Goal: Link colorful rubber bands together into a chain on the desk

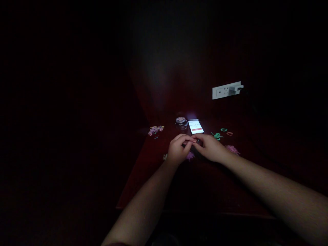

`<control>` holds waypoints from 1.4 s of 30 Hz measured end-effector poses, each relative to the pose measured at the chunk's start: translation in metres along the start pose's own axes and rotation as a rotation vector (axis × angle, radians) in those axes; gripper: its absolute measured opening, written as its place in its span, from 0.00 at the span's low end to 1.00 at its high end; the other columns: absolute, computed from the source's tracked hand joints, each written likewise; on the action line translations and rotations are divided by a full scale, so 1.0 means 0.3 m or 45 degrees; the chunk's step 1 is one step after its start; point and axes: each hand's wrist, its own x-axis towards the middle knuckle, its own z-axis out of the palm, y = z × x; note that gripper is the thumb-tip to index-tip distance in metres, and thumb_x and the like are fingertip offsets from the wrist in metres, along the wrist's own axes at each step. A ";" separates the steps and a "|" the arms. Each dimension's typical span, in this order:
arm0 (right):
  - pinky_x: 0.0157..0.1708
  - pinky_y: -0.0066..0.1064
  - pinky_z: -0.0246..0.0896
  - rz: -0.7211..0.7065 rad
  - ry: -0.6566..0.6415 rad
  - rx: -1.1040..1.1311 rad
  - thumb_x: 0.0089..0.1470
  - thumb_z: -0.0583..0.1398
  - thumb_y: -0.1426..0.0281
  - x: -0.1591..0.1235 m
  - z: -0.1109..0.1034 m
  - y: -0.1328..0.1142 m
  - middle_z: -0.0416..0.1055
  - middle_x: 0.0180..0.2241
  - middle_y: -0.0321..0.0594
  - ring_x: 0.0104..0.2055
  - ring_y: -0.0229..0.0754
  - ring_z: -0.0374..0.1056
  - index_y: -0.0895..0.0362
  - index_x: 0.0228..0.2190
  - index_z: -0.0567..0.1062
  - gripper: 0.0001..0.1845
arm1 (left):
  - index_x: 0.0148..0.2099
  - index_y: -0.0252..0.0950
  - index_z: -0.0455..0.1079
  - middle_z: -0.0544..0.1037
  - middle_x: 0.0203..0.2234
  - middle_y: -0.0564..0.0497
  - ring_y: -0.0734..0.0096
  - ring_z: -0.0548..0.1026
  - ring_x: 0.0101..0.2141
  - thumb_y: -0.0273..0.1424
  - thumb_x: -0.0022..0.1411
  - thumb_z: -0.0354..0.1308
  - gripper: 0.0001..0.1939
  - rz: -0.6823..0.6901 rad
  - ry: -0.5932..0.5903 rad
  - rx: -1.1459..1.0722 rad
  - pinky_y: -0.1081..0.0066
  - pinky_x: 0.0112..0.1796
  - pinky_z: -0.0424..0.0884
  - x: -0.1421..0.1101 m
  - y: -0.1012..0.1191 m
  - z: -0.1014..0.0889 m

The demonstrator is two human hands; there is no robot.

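Observation:
My left hand (178,147) and my right hand (209,147) meet above the dark red table, fingertips pinched together. Whatever lies between the fingers is too small and dim to name. Just beyond the fingertips a lit phone (196,126) props up, its screen bright. Beneath the hands, partly covered, is a purple pile of small bands (190,156). Green bands (217,136) and a pink pile (232,149) lie to the right of my right hand. A pale pile (165,156) shows beside my left wrist.
A small clear jar with a lid (181,122) stands left of the phone. Mixed coloured bands (155,130) lie near the table's left edge. An orange band (229,133) rests at the right. On the wall is a white socket panel (227,90) with a plug in it. The surroundings are very dark.

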 end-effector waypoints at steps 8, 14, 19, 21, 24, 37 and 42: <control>0.26 0.29 0.59 -0.004 0.135 0.103 0.57 0.57 0.66 -0.025 0.035 0.068 0.74 0.27 0.40 0.27 0.40 0.67 0.59 0.34 0.77 0.11 | 0.38 0.34 0.74 0.77 0.34 0.48 0.74 0.77 0.33 0.25 0.61 0.59 0.04 -0.045 -0.062 -0.082 0.75 0.34 0.75 -0.008 -0.053 0.006; 0.31 0.30 0.62 -0.031 0.177 0.174 0.58 0.57 0.66 -0.031 0.026 0.083 0.75 0.30 0.41 0.31 0.41 0.69 0.58 0.33 0.76 0.10 | 0.43 0.34 0.73 0.78 0.37 0.47 0.75 0.77 0.33 0.25 0.59 0.61 0.09 -0.049 -0.140 -0.091 0.74 0.35 0.76 -0.008 -0.071 -0.001; 0.33 0.31 0.63 -0.038 0.157 0.181 0.59 0.57 0.65 -0.033 0.021 0.082 0.75 0.31 0.41 0.33 0.41 0.70 0.58 0.34 0.76 0.10 | 0.48 0.36 0.72 0.79 0.38 0.49 0.74 0.77 0.34 0.24 0.56 0.62 0.16 -0.002 -0.231 -0.035 0.73 0.37 0.75 -0.007 -0.080 -0.010; 0.33 0.31 0.63 -0.035 0.179 0.161 0.59 0.57 0.66 -0.033 0.015 0.078 0.75 0.30 0.41 0.32 0.41 0.70 0.58 0.33 0.76 0.10 | 0.48 0.37 0.73 0.80 0.37 0.50 0.73 0.78 0.34 0.25 0.57 0.61 0.15 0.002 -0.244 -0.004 0.71 0.38 0.75 -0.008 -0.076 -0.012; 0.30 0.30 0.62 -0.047 0.197 0.152 0.58 0.57 0.67 -0.033 0.012 0.073 0.74 0.28 0.40 0.30 0.39 0.68 0.58 0.31 0.75 0.09 | 0.46 0.37 0.74 0.81 0.35 0.50 0.73 0.78 0.34 0.28 0.61 0.58 0.11 -0.024 -0.251 -0.004 0.72 0.36 0.75 -0.009 -0.065 -0.015; 0.21 0.25 0.51 0.057 0.086 0.400 0.54 0.62 0.64 -0.043 0.048 0.084 0.62 0.20 0.31 0.21 0.33 0.55 0.58 0.26 0.71 0.11 | 0.37 0.36 0.73 0.79 0.28 0.53 0.76 0.77 0.28 0.28 0.61 0.58 0.03 -0.160 -0.228 0.013 0.79 0.29 0.70 -0.012 -0.048 -0.025; 0.20 0.23 0.49 0.051 0.103 0.389 0.53 0.62 0.67 -0.037 0.054 0.068 0.61 0.20 0.30 0.21 0.32 0.55 0.58 0.25 0.70 0.10 | 0.38 0.36 0.72 0.79 0.28 0.53 0.77 0.75 0.27 0.29 0.64 0.54 0.06 -0.149 -0.328 0.027 0.79 0.30 0.69 -0.006 -0.029 -0.049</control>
